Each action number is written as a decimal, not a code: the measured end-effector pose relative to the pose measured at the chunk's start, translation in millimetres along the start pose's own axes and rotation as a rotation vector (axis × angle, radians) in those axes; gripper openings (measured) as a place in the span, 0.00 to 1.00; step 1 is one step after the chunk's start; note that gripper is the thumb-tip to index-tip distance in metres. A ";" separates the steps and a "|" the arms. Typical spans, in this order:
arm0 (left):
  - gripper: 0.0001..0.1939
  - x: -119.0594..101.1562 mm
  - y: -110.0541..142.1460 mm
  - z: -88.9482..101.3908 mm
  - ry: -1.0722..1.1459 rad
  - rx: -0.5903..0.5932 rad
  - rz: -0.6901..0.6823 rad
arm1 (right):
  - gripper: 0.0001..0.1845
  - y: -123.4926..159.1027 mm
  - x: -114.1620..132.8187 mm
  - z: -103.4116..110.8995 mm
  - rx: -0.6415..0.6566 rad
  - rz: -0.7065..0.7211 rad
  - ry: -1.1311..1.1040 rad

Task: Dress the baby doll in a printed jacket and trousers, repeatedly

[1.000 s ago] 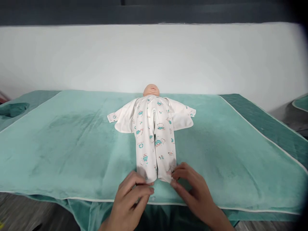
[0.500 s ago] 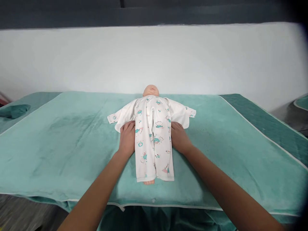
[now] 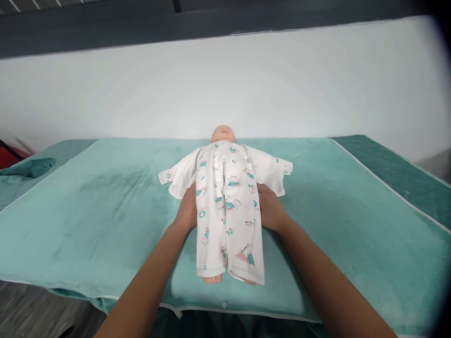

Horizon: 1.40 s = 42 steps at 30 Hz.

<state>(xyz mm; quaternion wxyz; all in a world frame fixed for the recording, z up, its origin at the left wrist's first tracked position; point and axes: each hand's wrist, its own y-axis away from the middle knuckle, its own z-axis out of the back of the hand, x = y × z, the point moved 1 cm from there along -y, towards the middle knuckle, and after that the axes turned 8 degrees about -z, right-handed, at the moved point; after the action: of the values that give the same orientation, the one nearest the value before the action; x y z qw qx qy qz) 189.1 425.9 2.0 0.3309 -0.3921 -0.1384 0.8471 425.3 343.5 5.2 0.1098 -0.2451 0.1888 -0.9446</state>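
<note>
A baby doll [image 3: 222,134] lies on its back on a green cloth, head at the far side. White baby trousers [image 3: 211,220] with small teal animal prints cover its front from near the neck down. Its feet [image 3: 213,278] peek out below the hems. A white shirt [image 3: 269,169] spreads out to both sides beneath, sleeves outstretched. My left hand [image 3: 186,209] grips the left edge of the trousers, fingertips hidden behind the fabric. At the opposite edge, my right hand [image 3: 271,209] grips likewise, its fingertips also out of sight. Whether the fingers touch the doll's legs cannot be seen.
The green cloth [image 3: 105,206] covers the table, with a pale-edged front rim [image 3: 246,314]. A white wall [image 3: 225,84] rises behind. Darker green fabric [image 3: 380,164] lies at the right, and a red object [image 3: 7,157] shows at the far left.
The lower trousers appear larger and nearer, and both doll feet now show. My right hand has shifted slightly right and downward with the trouser edge. The view has tilted.
</note>
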 end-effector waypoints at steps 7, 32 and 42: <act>0.06 3.7 4.5 2.5 -0.182 -0.026 -0.067 | 0.08 3.6 0.3 1.7 0.038 0.008 -0.009; 0.09 23.4 19.6 22.7 0.096 -0.510 0.354 | 0.18 17.4 -72.1 30.5 -0.238 -0.946 0.021; 0.17 44.5 13.3 17.9 -0.226 -0.521 0.418 | 0.16 -21.8 -32.1 37.6 -0.430 -0.653 -1.098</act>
<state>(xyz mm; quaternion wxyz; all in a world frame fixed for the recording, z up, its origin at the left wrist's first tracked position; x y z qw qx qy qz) 148.5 446.3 -18.4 0.0218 -0.3870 -0.3025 0.8708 469.3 361.5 31.0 -0.1527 -0.7508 0.2055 -0.6089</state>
